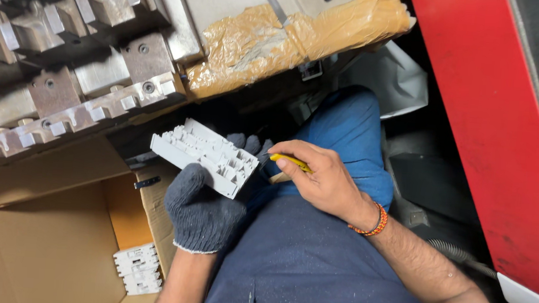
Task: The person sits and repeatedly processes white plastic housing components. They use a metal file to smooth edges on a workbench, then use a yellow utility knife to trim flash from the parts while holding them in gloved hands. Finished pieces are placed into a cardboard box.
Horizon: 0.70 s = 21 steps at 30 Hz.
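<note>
Trimming a moulded grey part

Gripping a ribbed, grey plastic moulding [208,156], the left hand [204,210] wears a dark knitted glove, its fingers wrapped under the part and the thumb pressed on its near edge. The moulding is a flat rectangular block with many small square pockets and thin walls, held tilted just above the lap. The bare right hand [321,181] is pinched shut on a slim yellow-handled tool [291,163], whose tip meets the moulding's right end. A beaded orange bracelet [372,225] circles that wrist. Below the left hand, an open brown cardboard box [51,243] holds stacked white mouldings [138,269]. Beyond the hands sit blocky, dull steel fixtures [65,58].
</note>
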{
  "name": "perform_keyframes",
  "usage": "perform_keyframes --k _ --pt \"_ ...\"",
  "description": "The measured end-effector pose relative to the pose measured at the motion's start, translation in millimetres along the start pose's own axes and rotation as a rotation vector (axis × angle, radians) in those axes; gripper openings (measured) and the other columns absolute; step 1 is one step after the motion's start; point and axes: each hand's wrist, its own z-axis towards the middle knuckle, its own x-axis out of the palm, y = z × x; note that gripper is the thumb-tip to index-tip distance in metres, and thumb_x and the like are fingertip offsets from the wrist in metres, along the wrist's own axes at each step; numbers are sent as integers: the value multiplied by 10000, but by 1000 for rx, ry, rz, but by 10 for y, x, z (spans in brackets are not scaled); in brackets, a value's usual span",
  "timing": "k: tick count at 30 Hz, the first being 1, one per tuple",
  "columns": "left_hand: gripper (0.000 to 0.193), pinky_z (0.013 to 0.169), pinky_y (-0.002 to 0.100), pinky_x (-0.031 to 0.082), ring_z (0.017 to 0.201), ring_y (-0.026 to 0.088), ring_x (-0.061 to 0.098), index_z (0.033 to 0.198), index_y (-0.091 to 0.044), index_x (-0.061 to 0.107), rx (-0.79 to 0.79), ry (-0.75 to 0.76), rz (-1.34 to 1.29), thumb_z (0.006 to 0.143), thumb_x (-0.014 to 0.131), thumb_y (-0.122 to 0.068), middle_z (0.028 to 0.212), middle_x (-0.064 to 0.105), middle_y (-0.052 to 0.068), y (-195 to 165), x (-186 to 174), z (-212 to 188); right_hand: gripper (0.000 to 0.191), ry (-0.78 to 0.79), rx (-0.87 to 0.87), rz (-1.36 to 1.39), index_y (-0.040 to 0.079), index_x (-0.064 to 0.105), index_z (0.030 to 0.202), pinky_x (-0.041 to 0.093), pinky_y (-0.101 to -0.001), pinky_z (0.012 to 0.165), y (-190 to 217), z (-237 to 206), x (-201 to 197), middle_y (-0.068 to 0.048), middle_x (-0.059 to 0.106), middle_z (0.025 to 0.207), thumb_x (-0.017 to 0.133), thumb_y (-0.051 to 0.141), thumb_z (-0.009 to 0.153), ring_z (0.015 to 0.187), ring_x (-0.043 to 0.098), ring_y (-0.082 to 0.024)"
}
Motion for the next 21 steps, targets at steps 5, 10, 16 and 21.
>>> perform_keyframes --k 5,10,16,21 --pt "738 1257 603 314 1395 441 471 1437 100 438 1 -47 101 845 738 -222 1417 526 250 45 23 44 186 -17 -31 -29 26 699 1154 599 -300 826 9 4 14 -101 763 1057 673 132 1003 974 772 -209" --pt "759 1231 602 332 1406 451 473 1428 129 434 -17 -87 65 876 735 -296 1414 546 286 67 33 78 179 -44 -47 -106 26 701 1139 597 -297 794 28 27 15 -108 762 1045 684 129 993 942 771 -222" --pt "736 1194 622 357 1392 443 474 1440 66 436 -19 -133 22 884 726 -320 1408 548 250 62 8 108 194 -57 -52 -131 25 673 1155 608 -303 787 34 48 60 -116 762 1035 695 124 990 952 780 -236" --pt "700 1181 621 370 1383 432 486 1428 -21 451 -4 -162 65 867 722 -341 1399 560 214 63 -23 98 195 -61 -50 -123 27 657 1155 615 -309 805 23 37 90 -118 765 1023 703 123 992 970 784 -239"
